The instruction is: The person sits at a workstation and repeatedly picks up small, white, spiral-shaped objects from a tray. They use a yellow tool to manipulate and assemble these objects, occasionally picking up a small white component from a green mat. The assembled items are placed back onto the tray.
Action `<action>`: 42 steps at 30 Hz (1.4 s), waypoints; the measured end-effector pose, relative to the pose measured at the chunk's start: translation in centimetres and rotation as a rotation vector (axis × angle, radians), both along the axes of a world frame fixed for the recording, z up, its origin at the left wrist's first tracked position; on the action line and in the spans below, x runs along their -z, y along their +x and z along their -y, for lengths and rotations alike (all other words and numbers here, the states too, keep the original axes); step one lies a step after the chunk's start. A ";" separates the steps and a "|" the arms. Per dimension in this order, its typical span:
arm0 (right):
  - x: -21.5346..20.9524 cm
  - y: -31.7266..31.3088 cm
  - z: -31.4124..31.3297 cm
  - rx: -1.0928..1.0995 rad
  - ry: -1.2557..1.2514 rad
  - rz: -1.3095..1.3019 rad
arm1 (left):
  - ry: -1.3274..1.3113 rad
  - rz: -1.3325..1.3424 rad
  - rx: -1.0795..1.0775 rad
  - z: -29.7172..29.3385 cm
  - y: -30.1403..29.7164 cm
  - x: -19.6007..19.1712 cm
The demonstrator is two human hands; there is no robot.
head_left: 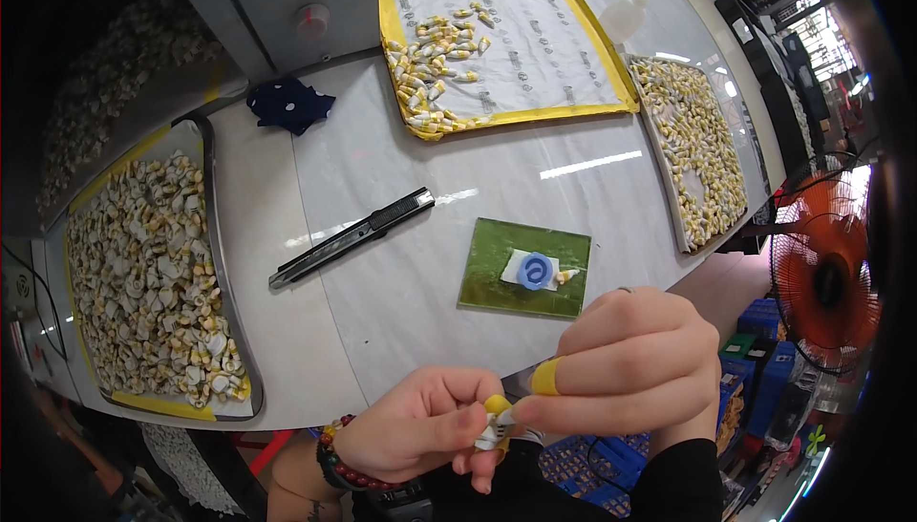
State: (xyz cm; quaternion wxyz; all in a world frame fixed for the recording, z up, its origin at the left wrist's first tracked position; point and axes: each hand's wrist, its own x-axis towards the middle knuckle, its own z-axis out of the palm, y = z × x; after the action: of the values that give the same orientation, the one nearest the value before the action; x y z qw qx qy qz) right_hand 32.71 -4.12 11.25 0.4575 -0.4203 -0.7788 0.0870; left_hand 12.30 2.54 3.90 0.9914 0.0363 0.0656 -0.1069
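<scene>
My left hand (420,424), with beads and a dark band at the wrist, pinches a small yellow-and-white piece (494,426) between thumb and fingers. My right hand (630,364) comes in from the other side. Its thumb and fingertips are closed on the pale tip of the same piece, and yellow tape wraps one finger. Both hands are just off the table's near edge. Beyond them lies a green square plate (487,274), with a blue ring-shaped item (537,271) on a white patch. A tiny yellow-and-white piece (567,276) touches that patch.
A black utility knife (353,237) lies left of the plate. Small pieces heap a left tray (206,235) and fill a right tray (662,173). A yellow-rimmed tray (535,44) stands at the back, near a dark blue cloth (289,105). An orange fan (826,274) is at right.
</scene>
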 end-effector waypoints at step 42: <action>-0.8 -0.5 2.4 -0.034 -0.090 0.038 | 1.087 0.091 -0.529 -0.2 0.2 -1.9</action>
State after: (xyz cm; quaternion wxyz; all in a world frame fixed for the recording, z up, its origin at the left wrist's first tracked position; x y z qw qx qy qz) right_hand 32.19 -6.49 12.09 0.4217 -0.4287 -0.7896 0.1220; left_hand 12.46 2.72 5.83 0.8258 0.5244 0.0750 0.1936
